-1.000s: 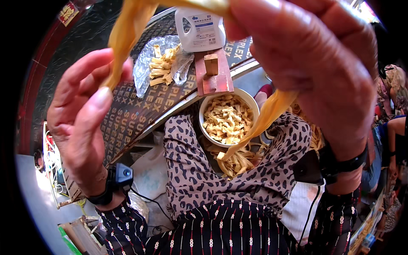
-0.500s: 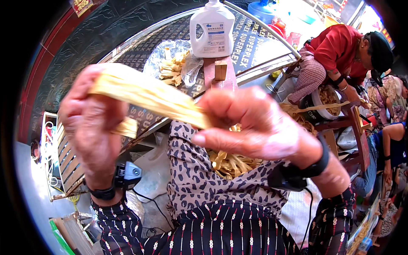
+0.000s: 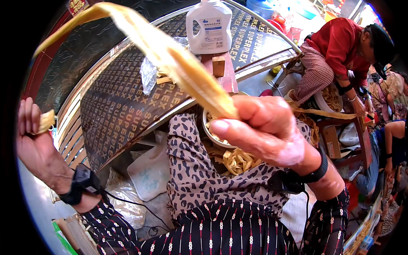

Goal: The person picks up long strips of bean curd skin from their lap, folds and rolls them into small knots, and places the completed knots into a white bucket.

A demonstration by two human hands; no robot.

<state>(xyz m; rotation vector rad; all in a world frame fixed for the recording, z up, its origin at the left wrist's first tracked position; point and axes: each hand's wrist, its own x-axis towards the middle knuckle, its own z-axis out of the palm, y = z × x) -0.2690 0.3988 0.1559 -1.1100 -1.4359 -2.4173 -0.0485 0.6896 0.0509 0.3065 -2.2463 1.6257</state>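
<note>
- Across the dark tabletop (image 3: pixel 123 106), one word is repeated, row upon row, in pale block capitals!
- And on the white handled jug (image 3: pixel 196 41), a label (image 3: pixel 213 29) is carried: dark characters, a blue band, small print too fine to be read.
- Up at the left, gold characters are borne by a red sign (image 3: pixel 77 6), partly cut off.

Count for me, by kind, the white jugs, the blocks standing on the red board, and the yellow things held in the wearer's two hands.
White jug: 1
Wooden block: 1
Long yellow strip, right hand: 1
Short yellow bit, left hand: 1 (cannot tell if layered)
Total: 4
</note>
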